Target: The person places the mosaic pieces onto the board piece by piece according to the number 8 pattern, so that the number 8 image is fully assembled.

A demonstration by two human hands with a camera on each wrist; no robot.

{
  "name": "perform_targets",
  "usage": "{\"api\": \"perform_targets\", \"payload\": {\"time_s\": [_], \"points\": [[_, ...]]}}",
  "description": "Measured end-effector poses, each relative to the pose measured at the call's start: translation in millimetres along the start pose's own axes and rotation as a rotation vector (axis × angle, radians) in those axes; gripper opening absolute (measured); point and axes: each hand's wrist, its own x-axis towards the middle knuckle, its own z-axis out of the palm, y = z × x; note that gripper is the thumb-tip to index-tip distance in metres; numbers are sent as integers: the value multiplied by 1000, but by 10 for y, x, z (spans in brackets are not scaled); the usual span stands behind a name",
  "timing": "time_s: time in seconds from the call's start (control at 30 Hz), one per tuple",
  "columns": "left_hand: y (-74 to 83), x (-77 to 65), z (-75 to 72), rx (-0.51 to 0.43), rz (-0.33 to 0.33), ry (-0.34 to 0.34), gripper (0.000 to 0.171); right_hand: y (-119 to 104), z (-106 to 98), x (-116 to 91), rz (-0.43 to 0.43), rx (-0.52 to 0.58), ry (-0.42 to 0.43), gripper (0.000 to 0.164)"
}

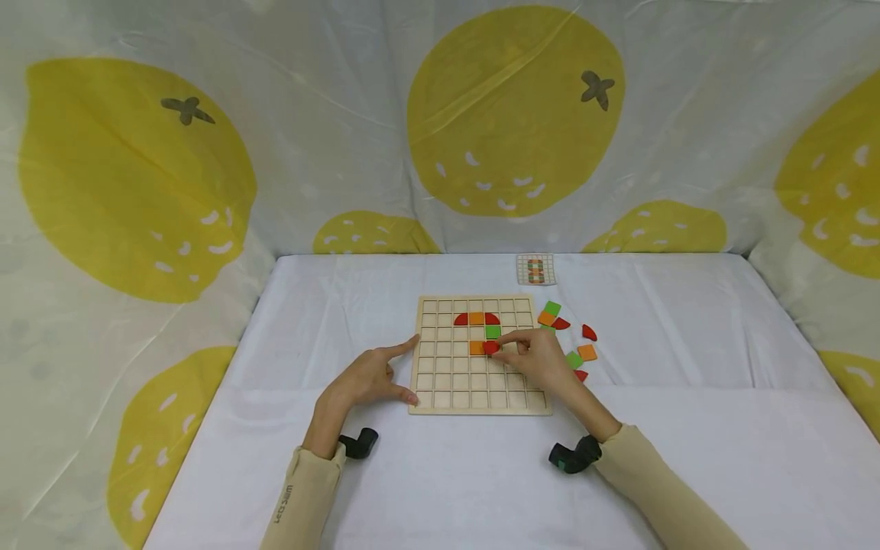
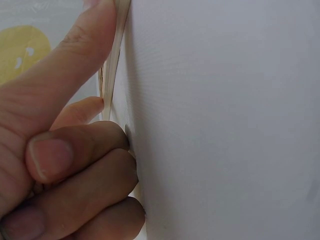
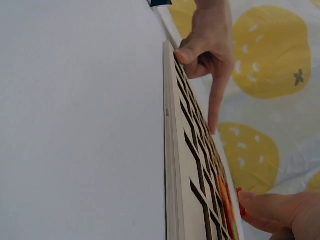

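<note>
A wooden grid board (image 1: 450, 382) lies on the white table. Along its left edge rests my left hand (image 1: 367, 376), the index finger straight against the side and the thumb on the near left corner; the left wrist view shows the other fingers curled under. Over the board's middle, my right hand (image 1: 539, 359) pinches a red quarter-circle tile (image 1: 491, 347) between thumb and fingers. That tile is right beside an orange square tile (image 1: 477, 348). A green square tile (image 1: 493, 331) sits just behind, and two red quarter-circles flank another orange square (image 1: 477, 318) farther back.
Loose green, orange and red tiles lie right of the board, among them an orange square (image 1: 587, 352) and a red quarter-circle (image 1: 589, 332). A small pattern card (image 1: 535, 270) lies behind the board, near the back edge. Lemon-printed cloth (image 1: 516, 114) hangs around the table.
</note>
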Motion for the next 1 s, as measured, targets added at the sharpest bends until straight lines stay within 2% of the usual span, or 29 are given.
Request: {"api": "perform_targets", "payload": {"time_s": [0.2,0.37,1.0], "points": [[5,13,3,-6,-14,-1,113,-119,206,60,-16,5,-21,27],[13,12,3,-6,-24,-2,113,-177,322,106,-48,-23,-1,26],[5,22,-1,-16,-23,-7,113,-165,394,195,-89,1,3,23]]}}
